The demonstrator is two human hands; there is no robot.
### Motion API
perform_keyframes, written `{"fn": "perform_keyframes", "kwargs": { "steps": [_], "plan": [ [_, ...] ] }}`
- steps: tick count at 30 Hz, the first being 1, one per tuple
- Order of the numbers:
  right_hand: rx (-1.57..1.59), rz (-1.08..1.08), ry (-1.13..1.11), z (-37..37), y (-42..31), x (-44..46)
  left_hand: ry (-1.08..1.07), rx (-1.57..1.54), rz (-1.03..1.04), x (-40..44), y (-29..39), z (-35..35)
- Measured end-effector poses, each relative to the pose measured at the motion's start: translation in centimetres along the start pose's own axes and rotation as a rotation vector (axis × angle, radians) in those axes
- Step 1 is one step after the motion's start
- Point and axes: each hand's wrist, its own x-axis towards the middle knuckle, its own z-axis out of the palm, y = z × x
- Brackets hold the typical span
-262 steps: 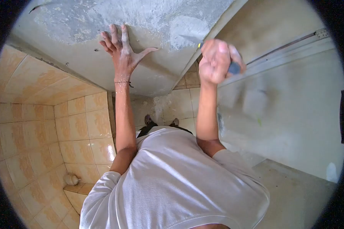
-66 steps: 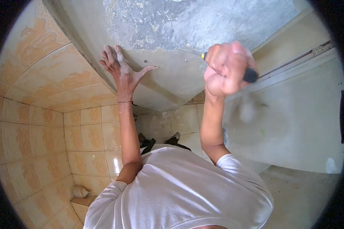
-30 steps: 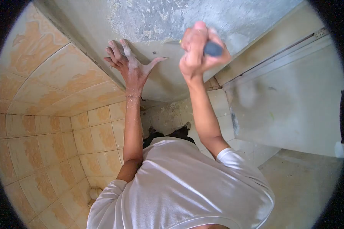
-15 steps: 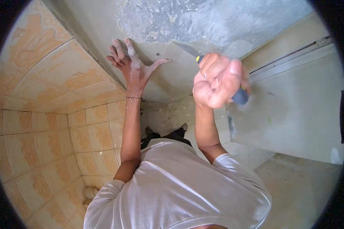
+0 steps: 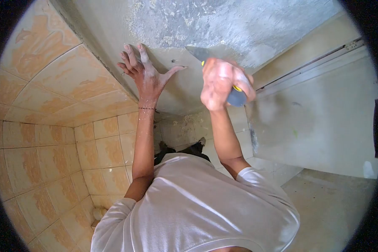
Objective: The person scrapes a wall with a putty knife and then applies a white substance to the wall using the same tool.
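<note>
My right hand (image 5: 224, 82) is closed round the dark grey and yellow handle of a scraper (image 5: 197, 52). Its metal blade points up and left, at the border between the smooth painted wall (image 5: 172, 90) and a rough, stripped grey patch (image 5: 189, 23). Whether the blade's whole edge touches the wall cannot be made out. My left hand (image 5: 146, 73) rests on the painted wall left of the scraper, fingers spread and dusted with white powder. It holds nothing.
Orange-patterned tiles (image 5: 67, 84) cover the wall on the left. A pale door (image 5: 315, 117) stands on the right beside its frame. Below are the tiled floor (image 5: 235, 130) and my dark shoes (image 5: 195, 147).
My right hand has shifted left and turned with the scraper, so more of the blade's flat face shows. My left hand has stayed in place on the wall.
</note>
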Motion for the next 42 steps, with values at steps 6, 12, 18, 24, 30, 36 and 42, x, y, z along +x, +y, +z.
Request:
{"fn": "perform_keyframes", "kwargs": {
  "steps": [6, 12, 18, 24, 30, 36, 42],
  "plan": [
    [-0.086, 0.008, -0.09, -0.4, -0.6, 0.9, 0.018, 0.031, 0.015, 0.1, 0.0, 0.1],
    [0.167, 0.08, -0.06, -0.3, -0.8, 0.4, 0.025, 0.015, 0.024, 0.3, 0.2, 0.0],
    [-0.207, 0.1, -0.014, -0.1, 0.4, -1.0, 0.007, -0.002, 0.023, 0.2, 0.0, 0.0],
    [0.012, -0.025, -0.193, -0.8, -2.9, 0.6, -0.014, 0.014, -0.008, 0.2, 0.2, -0.2],
    [0.053, -0.131, -0.124, 0.4, -1.2, 1.4, -0.002, 0.031, 0.007, 0.3, 0.2, -0.1],
    [0.068, -0.133, -0.148, 0.5, -1.9, 2.5, -0.022, 0.024, 0.008, 0.3, 0.3, -0.4],
    [0.055, 0.017, -0.114, -0.8, -1.7, 1.4, -0.02, 0.042, 0.012, 0.2, 0.1, -0.2]
  ]
}}
